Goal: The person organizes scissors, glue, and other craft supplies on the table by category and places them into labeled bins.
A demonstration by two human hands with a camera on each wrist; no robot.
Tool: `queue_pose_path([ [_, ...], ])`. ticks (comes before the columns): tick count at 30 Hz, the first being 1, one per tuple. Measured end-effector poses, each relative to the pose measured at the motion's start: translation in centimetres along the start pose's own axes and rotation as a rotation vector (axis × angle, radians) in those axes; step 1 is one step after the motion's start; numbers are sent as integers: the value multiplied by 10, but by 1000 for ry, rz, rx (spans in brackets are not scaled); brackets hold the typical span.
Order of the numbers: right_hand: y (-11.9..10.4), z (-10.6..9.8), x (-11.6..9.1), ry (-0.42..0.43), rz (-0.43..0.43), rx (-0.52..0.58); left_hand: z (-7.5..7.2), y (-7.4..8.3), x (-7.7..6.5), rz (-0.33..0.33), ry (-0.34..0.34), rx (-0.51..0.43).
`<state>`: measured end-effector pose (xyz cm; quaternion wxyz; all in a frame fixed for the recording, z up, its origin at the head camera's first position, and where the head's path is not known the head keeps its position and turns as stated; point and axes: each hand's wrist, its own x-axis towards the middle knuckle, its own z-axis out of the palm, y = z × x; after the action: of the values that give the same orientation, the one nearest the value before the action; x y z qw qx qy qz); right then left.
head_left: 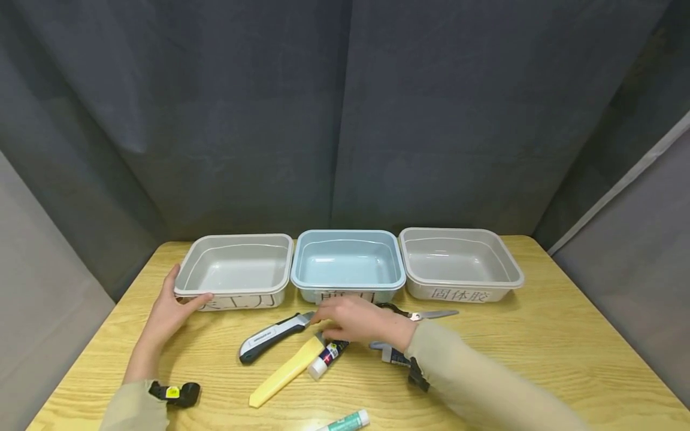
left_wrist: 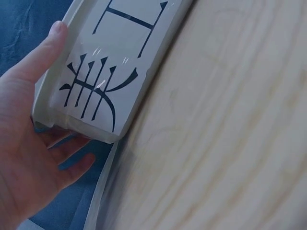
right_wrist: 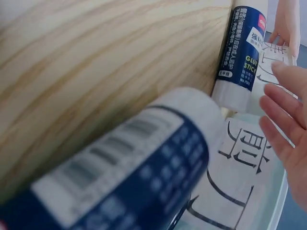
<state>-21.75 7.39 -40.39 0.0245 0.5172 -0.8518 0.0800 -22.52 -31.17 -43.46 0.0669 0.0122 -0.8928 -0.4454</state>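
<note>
My left hand (head_left: 167,314) grips the front left corner of the left grey box (head_left: 237,239). Its thumb lies on the front rim and its fingers go round the short end, as the left wrist view shows. Over the table in front of the light blue box (head_left: 350,284), my right hand (head_left: 358,323) reaches leftward with nothing in it. Below its fingers are the blade end of a grey-and-black utility knife (head_left: 272,338), a yellow utility knife (head_left: 288,371) and a navy glue stick (head_left: 329,357). In the right wrist view, its fingers (right_wrist: 283,108) are spread apart.
A second grey box (head_left: 460,290) stands at the right of the row. Scissors (head_left: 433,314) and another navy glue stick (head_left: 396,355) lie near the right wrist. A green glue stick (head_left: 347,422) is at the front edge of view. Dark curtains (head_left: 334,120) hang behind the table.
</note>
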Motion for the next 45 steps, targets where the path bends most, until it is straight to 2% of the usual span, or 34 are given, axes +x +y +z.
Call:
queue_pose_path([
  [5,0,6,4,-88,15,60,1,1,0,-18,-2,5],
  [12,-1,11,11,-136,-8,127,2,1,-1,-24,2,-12],
  [17,-5,13,15,-177,-19,118,3,-1,0,-17,7,-31],
  [29,-6,19,19,-170,-47,93,4,-5,0,8,7,-64],
  [45,-4,17,21,-194,-40,96,4,-5,1,6,16,-47],
])
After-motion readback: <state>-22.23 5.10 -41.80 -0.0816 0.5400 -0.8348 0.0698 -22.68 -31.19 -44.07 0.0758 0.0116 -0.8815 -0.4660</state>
